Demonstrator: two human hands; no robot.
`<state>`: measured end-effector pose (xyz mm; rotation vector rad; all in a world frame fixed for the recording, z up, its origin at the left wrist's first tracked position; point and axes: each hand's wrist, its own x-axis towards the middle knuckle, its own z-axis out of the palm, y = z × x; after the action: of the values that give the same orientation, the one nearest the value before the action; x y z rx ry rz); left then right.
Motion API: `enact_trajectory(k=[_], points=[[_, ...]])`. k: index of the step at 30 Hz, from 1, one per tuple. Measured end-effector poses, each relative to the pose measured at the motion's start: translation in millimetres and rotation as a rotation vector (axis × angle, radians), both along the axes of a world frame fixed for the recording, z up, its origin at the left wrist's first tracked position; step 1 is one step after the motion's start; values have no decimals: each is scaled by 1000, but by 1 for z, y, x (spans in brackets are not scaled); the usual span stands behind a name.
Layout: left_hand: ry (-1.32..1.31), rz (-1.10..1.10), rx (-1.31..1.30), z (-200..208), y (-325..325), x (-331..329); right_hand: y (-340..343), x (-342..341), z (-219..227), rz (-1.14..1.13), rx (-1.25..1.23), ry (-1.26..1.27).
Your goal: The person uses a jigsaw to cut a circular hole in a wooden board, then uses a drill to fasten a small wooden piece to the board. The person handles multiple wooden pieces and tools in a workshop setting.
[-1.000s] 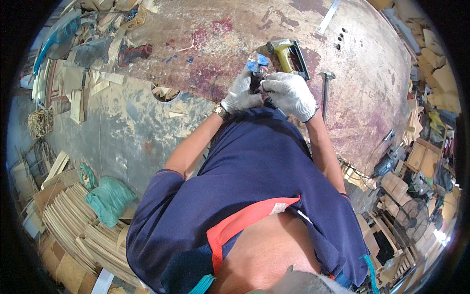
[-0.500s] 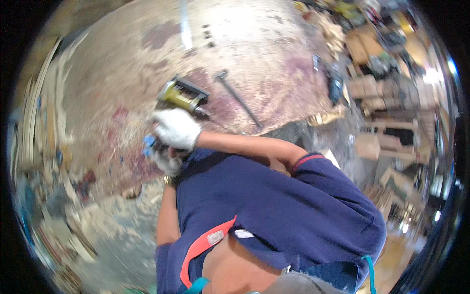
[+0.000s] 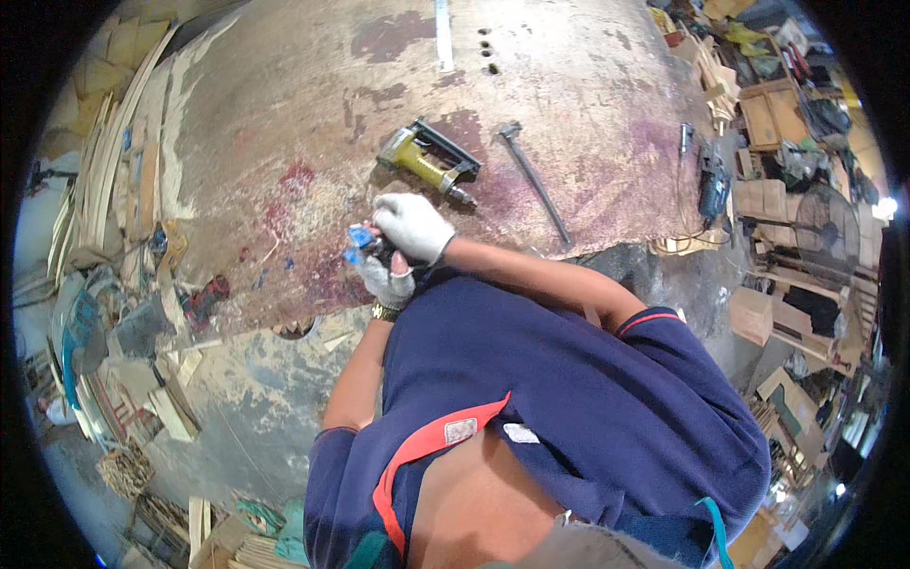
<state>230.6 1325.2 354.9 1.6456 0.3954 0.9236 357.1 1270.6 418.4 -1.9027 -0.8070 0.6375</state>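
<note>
My two hands, both in white gloves, are close together above the near edge of a worn, paint-stained table [image 3: 322,123]. A small blue-and-dark object [image 3: 358,245] sits in the fingers of my left hand [image 3: 389,281], its kind too small to make out. My right hand [image 3: 415,226] is curled just beyond and beside it, fingertips closed near the blue parts; what they pinch is hidden. Past my right hand lies a yellow-green nail gun [image 3: 427,173] on its side. To the right of that rests a hammer [image 3: 536,180] with a long grey handle.
A blue corded power tool [image 3: 713,190] lies at the table's right edge. A red-and-black tool [image 3: 204,302] is at the near left corner. A metal strip [image 3: 444,38] lies far back. Wood strips [image 3: 118,161] line the left; a fan [image 3: 825,223] stands right.
The view has turned, so the table, tools and my hands all appear farther right. My hands stay together around the small blue object, and the nail gun and hammer lie as before.
</note>
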Motion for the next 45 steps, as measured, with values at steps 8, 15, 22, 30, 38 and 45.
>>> enact_trajectory(k=[8,15,22,30,38,45], points=[[27,-9,-35,17,-2,6,-134,117,-100,-621,-571,-744],[-125,78,-185,12,-12,20,-175,137,-123,-479,-695,-578],[-92,223,-210,1,-18,29,-165,30,34,-133,-64,-259],[2,257,-55,1,-13,32,-140,-10,109,-84,-62,-63],[-38,231,-169,11,-18,30,-129,1,100,70,-206,-152],[-47,235,-98,14,-15,34,-150,4,81,-37,4,-82]])
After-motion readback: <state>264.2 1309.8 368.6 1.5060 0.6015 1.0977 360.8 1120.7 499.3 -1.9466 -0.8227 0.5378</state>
